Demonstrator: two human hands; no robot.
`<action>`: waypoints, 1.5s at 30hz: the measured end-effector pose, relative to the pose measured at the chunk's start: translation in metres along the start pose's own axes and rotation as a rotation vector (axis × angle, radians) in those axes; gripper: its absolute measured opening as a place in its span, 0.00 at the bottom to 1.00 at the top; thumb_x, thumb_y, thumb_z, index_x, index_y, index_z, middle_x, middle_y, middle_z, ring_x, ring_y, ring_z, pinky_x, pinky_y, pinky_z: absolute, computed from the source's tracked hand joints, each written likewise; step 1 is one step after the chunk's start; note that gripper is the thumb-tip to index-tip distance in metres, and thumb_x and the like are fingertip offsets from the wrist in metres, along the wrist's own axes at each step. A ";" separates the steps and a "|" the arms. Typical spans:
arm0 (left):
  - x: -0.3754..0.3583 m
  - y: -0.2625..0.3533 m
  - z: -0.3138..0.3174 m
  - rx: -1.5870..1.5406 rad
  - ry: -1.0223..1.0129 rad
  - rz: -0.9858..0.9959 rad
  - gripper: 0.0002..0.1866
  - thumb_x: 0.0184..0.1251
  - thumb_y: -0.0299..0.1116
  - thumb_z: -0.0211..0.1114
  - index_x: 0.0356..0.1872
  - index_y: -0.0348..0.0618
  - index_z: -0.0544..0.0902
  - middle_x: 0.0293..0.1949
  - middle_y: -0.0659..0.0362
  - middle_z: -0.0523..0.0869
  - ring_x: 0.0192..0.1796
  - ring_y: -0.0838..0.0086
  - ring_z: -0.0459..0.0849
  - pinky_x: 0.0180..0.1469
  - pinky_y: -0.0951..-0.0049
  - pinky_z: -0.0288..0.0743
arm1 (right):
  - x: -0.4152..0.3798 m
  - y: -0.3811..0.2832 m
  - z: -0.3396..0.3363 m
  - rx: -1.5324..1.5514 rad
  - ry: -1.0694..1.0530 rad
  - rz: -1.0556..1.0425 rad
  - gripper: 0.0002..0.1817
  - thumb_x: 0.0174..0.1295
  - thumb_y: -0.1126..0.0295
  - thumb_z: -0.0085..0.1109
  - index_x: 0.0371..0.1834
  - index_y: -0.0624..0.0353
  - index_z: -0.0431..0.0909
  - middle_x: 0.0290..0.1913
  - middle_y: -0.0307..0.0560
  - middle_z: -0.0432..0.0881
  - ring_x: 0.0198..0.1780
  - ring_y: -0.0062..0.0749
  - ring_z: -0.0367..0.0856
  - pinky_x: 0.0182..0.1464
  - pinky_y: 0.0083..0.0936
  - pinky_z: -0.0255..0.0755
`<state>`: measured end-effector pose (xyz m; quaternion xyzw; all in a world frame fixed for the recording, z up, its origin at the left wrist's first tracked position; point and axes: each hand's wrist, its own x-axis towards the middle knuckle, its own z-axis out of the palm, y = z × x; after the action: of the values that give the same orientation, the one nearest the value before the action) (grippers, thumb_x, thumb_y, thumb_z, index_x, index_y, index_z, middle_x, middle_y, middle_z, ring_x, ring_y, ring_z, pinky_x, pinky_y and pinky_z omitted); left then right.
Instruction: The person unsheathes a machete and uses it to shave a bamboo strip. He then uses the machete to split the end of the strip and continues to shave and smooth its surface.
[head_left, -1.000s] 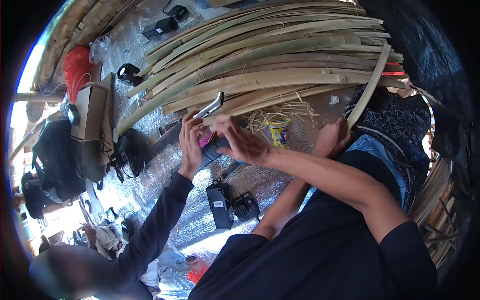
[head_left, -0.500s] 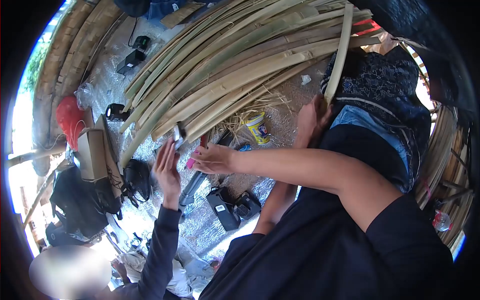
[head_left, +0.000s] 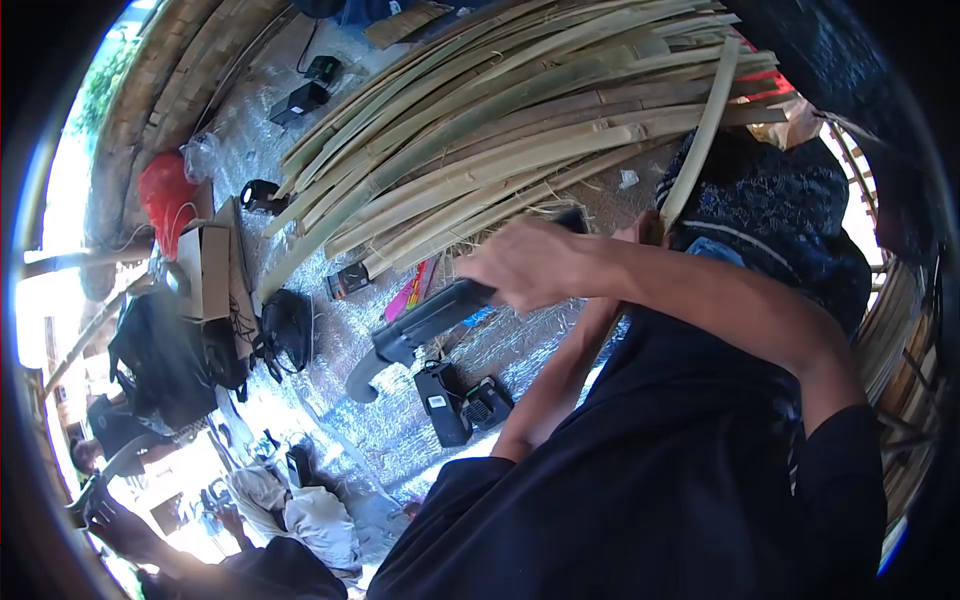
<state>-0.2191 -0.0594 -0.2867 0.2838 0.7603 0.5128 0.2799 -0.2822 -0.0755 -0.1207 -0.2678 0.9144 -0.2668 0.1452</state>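
My left hand (head_left: 642, 232), partly hidden behind my other forearm, is closed around a long pale bamboo strip (head_left: 705, 130) that slants upward over my lap. My right arm crosses over the left one. Slightly blurred, my right hand (head_left: 528, 266) is closed on a long black tool with a curved handle (head_left: 430, 322), whose dark far end shows beyond the knuckles. A pink-handled tool (head_left: 402, 298) lies on the silvery floor sheet beside it. Close by sits a small black device (head_left: 347, 281) at the ends of the strips.
A big pile of split bamboo strips (head_left: 480, 140) spreads across the floor. Black chargers or batteries (head_left: 442, 405), an open cardboard box (head_left: 204, 272), a red bag (head_left: 165, 195) and a black backpack (head_left: 165, 350) lie around. A co-worker's hand (head_left: 125, 525) shows at lower left.
My right hand has let go of the pink-handled tool and moved right onto the black tool. The co-worker's hand has withdrawn to the lower left. The yellow cup is now hidden.
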 end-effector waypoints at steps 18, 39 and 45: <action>0.000 0.033 -0.096 -0.253 0.119 -0.038 0.21 0.75 0.31 0.64 0.65 0.40 0.77 0.63 0.49 0.81 0.61 0.63 0.82 0.61 0.66 0.77 | -0.371 0.090 -0.064 0.248 0.467 0.736 0.32 0.51 0.48 0.79 0.49 0.63 0.84 0.44 0.58 0.89 0.51 0.57 0.87 0.58 0.44 0.77; 0.129 0.209 -0.016 -0.661 -1.298 -0.491 0.37 0.82 0.59 0.51 0.67 0.28 0.74 0.48 0.44 0.90 0.51 0.61 0.91 0.52 0.64 0.85 | -0.351 0.156 -0.160 -0.054 0.252 0.544 0.38 0.44 0.25 0.71 0.29 0.55 0.90 0.18 0.52 0.81 0.28 0.50 0.86 0.42 0.42 0.78; 0.132 0.215 -0.025 -0.696 -1.243 -0.450 0.28 0.78 0.43 0.64 0.67 0.30 0.72 0.28 0.61 0.78 0.27 0.75 0.84 0.33 0.73 0.81 | -0.315 0.162 -0.164 -0.051 0.291 0.451 0.31 0.47 0.36 0.77 0.36 0.54 0.90 0.32 0.49 0.87 0.39 0.45 0.88 0.49 0.40 0.81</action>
<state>-0.2956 0.0872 -0.0951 0.2540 0.2957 0.3992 0.8299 -0.1593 0.2866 -0.0399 -0.0197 0.9686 -0.2401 0.0610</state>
